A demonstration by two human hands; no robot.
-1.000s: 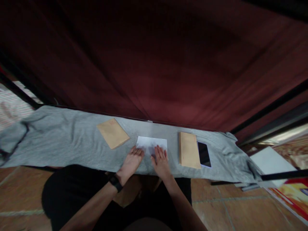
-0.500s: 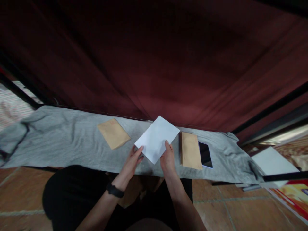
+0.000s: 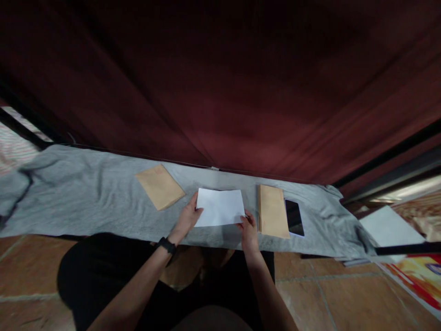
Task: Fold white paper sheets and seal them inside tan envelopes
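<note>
A white sheet of paper [image 3: 219, 207] is held level over the grey cloth between my two hands, its long side running left to right. My left hand [image 3: 189, 215] pinches its left edge, thumb on top. At the lower right corner my right hand [image 3: 248, 230] grips the paper, the thumb above and the other fingers partly hidden. To the left lies a brown envelope [image 3: 161, 187], turned at an angle. A stack of brown envelopes [image 3: 274, 211] rests just right of my right hand.
A grey cloth [image 3: 96, 197] covers the narrow bench under everything. Beside the envelope stack lies a phone [image 3: 294, 218] with a dark screen. Dark red fabric [image 3: 220, 115] hangs behind the bench. A white board [image 3: 391, 225] and a colourful box [image 3: 418, 278] are at the far right.
The paper has turned from a diagonal position to lie lengthwise, and has come lower, closer to me. Both hands have shifted with it and still hold it.
</note>
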